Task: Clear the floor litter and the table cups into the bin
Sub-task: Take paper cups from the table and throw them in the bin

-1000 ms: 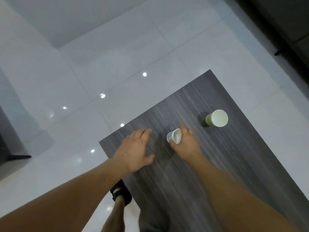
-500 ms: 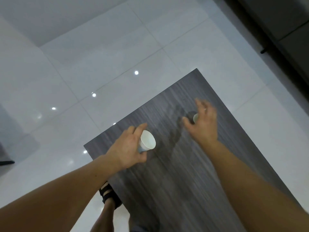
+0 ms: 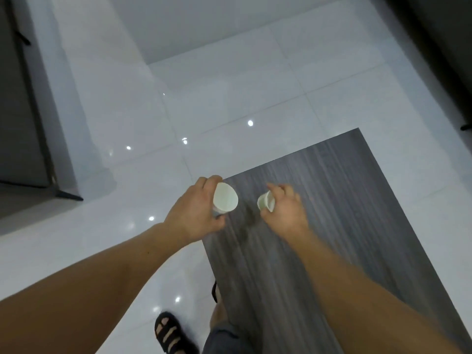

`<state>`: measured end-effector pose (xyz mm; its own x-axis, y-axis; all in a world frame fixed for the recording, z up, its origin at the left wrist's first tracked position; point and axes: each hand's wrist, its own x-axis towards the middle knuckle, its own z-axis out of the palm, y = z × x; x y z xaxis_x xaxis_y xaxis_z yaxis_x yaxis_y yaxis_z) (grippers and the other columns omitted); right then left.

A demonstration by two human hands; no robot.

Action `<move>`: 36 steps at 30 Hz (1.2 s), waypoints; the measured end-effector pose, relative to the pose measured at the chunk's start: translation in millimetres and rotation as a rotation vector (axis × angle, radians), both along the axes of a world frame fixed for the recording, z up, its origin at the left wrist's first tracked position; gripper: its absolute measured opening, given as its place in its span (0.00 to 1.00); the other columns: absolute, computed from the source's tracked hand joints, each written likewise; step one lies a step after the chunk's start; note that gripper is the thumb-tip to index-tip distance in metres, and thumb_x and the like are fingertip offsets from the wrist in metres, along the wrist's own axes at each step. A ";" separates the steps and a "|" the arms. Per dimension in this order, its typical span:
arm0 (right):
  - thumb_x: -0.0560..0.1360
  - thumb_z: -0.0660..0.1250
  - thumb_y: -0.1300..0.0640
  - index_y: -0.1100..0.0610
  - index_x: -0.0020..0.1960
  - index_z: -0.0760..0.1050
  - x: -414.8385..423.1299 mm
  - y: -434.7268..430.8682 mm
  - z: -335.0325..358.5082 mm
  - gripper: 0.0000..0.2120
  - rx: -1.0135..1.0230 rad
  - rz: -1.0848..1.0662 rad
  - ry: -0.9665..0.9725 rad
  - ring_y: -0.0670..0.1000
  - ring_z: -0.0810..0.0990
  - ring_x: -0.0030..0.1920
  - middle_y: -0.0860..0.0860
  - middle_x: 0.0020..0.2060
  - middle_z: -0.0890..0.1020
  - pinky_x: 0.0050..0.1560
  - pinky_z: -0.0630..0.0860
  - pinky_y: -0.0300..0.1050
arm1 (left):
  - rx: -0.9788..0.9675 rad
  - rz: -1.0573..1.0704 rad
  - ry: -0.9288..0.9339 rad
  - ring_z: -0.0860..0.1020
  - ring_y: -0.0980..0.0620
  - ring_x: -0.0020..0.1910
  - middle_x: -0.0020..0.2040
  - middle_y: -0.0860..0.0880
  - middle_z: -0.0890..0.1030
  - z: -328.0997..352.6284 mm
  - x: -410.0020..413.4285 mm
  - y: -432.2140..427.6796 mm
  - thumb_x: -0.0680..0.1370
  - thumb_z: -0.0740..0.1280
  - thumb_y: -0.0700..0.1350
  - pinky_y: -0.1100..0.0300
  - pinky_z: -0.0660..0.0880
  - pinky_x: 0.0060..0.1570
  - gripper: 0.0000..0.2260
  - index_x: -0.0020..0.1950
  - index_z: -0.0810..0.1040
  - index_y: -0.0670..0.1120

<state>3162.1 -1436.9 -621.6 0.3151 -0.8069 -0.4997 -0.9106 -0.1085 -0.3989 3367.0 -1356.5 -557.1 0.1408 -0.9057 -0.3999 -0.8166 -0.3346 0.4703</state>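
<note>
Left hand (image 3: 194, 213) first: it's got a proper grip on a white paper cup (image 3: 224, 199). The fingers are curled over the far side and the thumb is tucked under the near side. The cup is tipped so its mouth faces up at the camera, and the inside just shows plain white.

Right hand (image 3: 283, 210) is pinching the second cup (image 3: 265, 201) between thumb and fingers. The index finger sticks out a bit toward the far side. That cup lies on its side in the grip, mouth pointing left at the other one. It's pretty motion-blurred, so I can't tell exactly how the fingers sit on it.

The two cups are near each other but apart, with a clear gap between the rims. Both are up by the far left corner of the dark wood-grain table (image 3: 344, 213). The left hand hangs over the table's left edge, the right one over the top itself. There's a smudgy shadow on the tabletop under the gap.

Further out it's glossy white floor tiles (image 3: 229, 98) with little light spots reflected in them. A foot in a black sandal (image 3: 169, 333) stands on the floor near me, just left of the table. There's a dark cabinet-looking thing (image 3: 20, 111) at the far left.
</note>
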 end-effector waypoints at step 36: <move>0.74 0.65 0.50 0.47 0.75 0.59 286.4 646.7 293.4 0.32 -0.235 2.008 -0.402 0.55 0.66 0.65 0.50 0.70 0.63 0.59 0.73 0.49 | -0.193 1.948 -0.408 0.72 0.48 0.57 0.64 0.50 0.66 243.7 -42.6 738.2 0.70 0.71 0.51 0.57 0.73 0.52 0.35 0.74 0.60 0.53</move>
